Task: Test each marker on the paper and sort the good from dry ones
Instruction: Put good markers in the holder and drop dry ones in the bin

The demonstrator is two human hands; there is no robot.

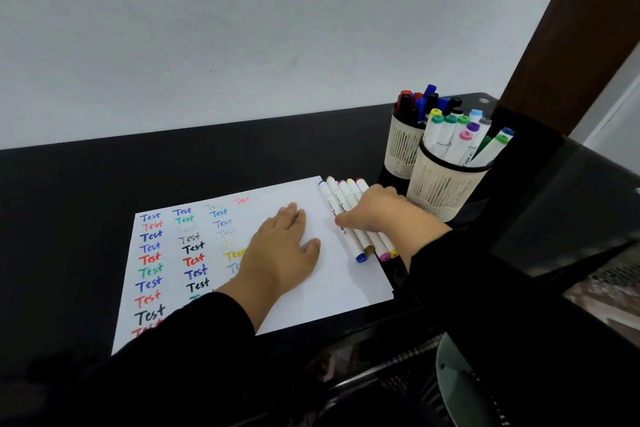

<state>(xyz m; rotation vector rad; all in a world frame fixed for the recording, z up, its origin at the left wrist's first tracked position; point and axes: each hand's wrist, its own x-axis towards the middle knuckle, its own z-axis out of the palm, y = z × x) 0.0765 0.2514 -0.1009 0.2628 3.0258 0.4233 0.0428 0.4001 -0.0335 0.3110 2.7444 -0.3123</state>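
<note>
my right hand [375,210] lay curled over the marker row [349,218], grip unclear; left hand [280,246] flat on the paper [346,281]. a nudge could've rolled and mixed them.

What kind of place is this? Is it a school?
Probably a desk at home or in a study, though I can't be sure. A black desk stands against a plain wall, with paper covered in "Test" scribbles and two cups of markers.

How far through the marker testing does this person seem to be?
Well along: the paper carries three columns of coloured "Test" words, some faint. In hand: the right hand rests on five loose markers beside the sheet while the left hand presses the paper flat. Whether the markers in the two cups are tested is unclear.
</note>
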